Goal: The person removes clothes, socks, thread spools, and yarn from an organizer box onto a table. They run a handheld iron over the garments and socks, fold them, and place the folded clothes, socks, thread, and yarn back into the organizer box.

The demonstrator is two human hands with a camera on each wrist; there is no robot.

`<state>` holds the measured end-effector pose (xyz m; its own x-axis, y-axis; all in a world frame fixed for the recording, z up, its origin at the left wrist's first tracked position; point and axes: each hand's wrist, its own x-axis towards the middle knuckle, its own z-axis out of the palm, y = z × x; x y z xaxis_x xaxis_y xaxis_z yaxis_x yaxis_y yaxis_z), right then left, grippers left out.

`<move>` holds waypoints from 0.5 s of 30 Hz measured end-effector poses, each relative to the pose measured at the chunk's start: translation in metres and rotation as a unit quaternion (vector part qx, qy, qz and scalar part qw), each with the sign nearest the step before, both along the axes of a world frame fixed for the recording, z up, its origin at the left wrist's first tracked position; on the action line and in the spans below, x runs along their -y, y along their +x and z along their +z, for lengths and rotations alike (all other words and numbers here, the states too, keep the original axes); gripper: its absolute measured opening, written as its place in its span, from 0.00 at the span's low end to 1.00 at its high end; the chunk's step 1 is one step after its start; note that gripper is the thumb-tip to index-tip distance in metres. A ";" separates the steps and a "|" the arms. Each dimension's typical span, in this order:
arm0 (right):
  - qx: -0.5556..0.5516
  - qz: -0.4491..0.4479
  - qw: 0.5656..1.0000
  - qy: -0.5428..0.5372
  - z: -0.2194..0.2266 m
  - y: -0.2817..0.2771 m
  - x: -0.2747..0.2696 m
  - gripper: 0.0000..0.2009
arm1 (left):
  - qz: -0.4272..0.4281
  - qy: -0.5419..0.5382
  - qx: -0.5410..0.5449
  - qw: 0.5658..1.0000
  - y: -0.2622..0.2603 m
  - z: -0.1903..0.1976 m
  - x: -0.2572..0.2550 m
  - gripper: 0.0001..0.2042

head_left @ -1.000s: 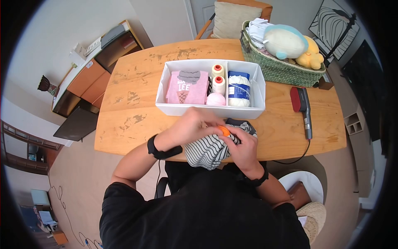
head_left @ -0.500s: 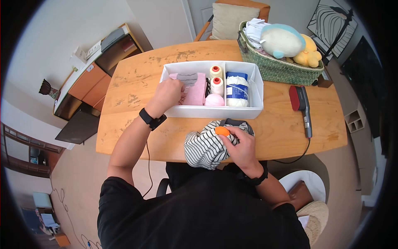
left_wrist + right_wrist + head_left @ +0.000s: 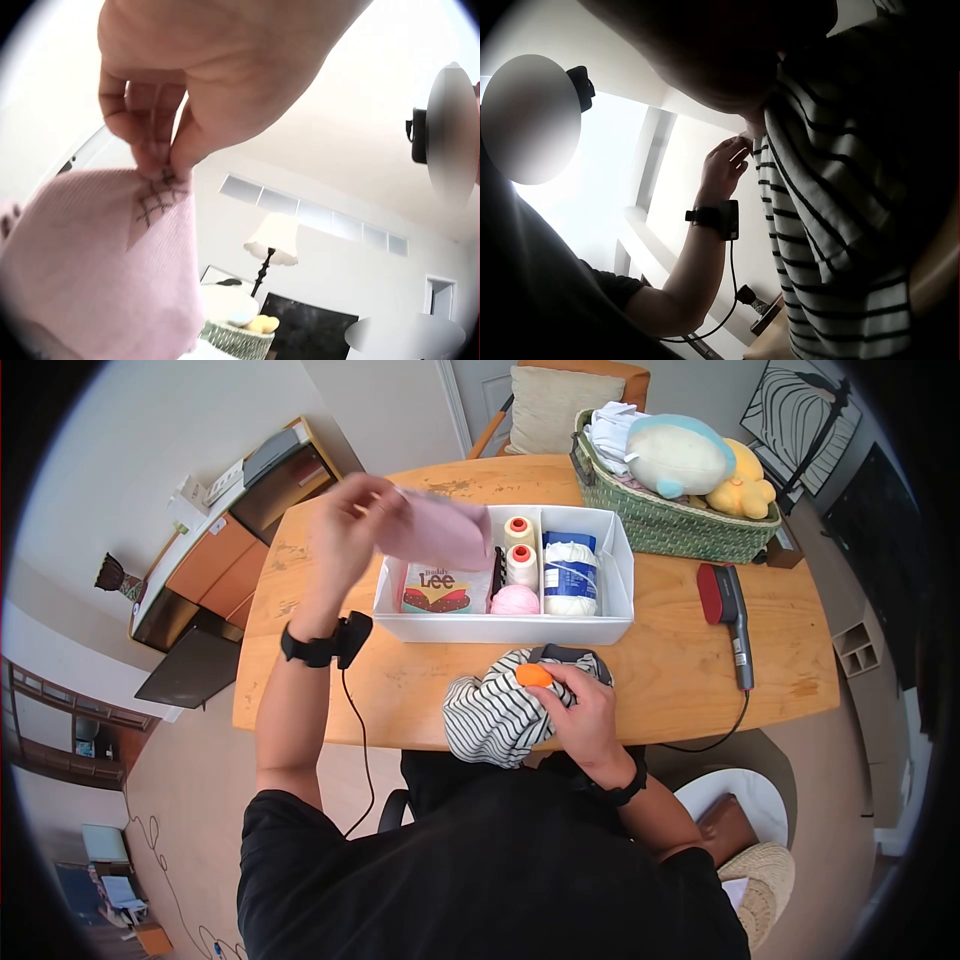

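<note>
My left hand [image 3: 350, 535] pinches a pink cloth [image 3: 438, 532] by its edge, raised over the left part of a white box [image 3: 500, 628]. In the left wrist view a brown criss-cross print shows on the pink cloth [image 3: 105, 262] at the fingertips. Beneath it in the box lies a folded white cloth [image 3: 437, 588] printed with "Buddy Lee" and a burger. My right hand [image 3: 583, 722] holds a small orange rounded object [image 3: 534, 675] between thumb and fingers, over a black-and-white striped garment [image 3: 490, 715] bunched at the table's front edge.
Beside the cloths, the box holds two thread cones [image 3: 521, 566], a pink yarn ball [image 3: 515, 600] and white yarn with a blue label [image 3: 571, 580]. A green basket [image 3: 670, 530] of plush toys stands back right. A corded red-and-grey brush-shaped appliance [image 3: 738, 625] lies at right.
My left hand has left the orange object, reached into the box and lifted the pink cloth up and left, uncovering the white printed cloth. My right hand stays at the striped garment.
</note>
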<state>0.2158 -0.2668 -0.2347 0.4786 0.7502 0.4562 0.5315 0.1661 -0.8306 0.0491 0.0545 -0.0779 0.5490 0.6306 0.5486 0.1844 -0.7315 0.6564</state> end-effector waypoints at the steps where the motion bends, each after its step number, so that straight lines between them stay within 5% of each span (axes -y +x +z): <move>1: 0.009 0.003 1.000 0.011 0.001 0.000 0.000 0.16 | -0.003 -0.006 0.101 0.995 -0.003 0.014 0.008 0.05; 5: 0.042 0.012 0.998 0.037 0.013 0.001 0.000 0.16 | -0.021 0.085 0.077 0.993 -0.022 0.029 0.019 0.07; 9: 0.030 0.021 0.999 0.013 0.020 0.001 0.007 0.15 | 0.021 -0.020 0.354 0.935 -0.052 0.086 0.043 0.06; 13: 0.060 0.044 0.996 0.057 0.022 0.007 0.009 0.15 | -0.006 0.017 0.174 0.984 -0.052 0.065 0.099 0.05; 15: 0.069 0.043 0.991 0.105 0.023 0.007 0.007 0.16 | -0.086 0.015 0.295 0.952 -0.067 0.062 0.104 0.06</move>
